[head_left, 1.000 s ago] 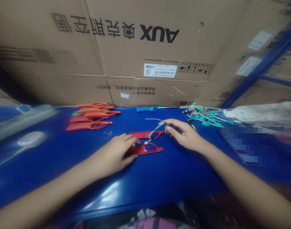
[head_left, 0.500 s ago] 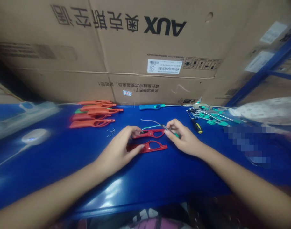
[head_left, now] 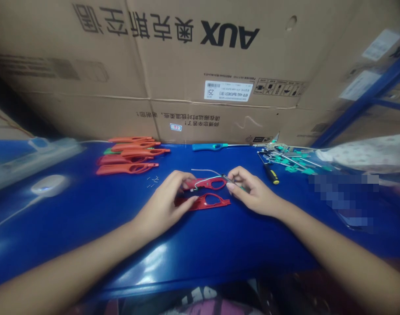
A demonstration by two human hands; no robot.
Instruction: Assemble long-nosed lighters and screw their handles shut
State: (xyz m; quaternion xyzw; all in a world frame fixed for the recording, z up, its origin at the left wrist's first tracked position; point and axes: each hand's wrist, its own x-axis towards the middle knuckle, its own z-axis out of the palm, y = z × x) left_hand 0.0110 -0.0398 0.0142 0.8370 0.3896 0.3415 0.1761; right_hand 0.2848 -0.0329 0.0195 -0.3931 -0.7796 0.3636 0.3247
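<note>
Two red plastic handle shells lie on the blue table [head_left: 88, 210]. My left hand [head_left: 163, 205] pinches the left end of the far red shell [head_left: 208, 183], fingers curled round it. The near red shell [head_left: 208, 201] lies flat just below, touching my left fingertips. My right hand [head_left: 252, 192] is closed on a thin metal rod with a green part [head_left: 234, 183] at the far shell's right end. Thin white and grey wires [head_left: 203, 173] run along and above the far shell.
A stack of orange-red shells [head_left: 131, 157] lies at the back left, small pins [head_left: 152, 181] beside it. A blue lighter [head_left: 209, 146], a yellow-handled screwdriver [head_left: 271, 174] and green-tipped rods [head_left: 292, 162] lie behind. Cardboard boxes [head_left: 187, 65] wall the back. A white device [head_left: 49, 184] sits left.
My left hand moved up from the near shell to grip the far shell's left end. My right hand brought the rod and wires down against that shell. The near shell shifted slightly right.
</note>
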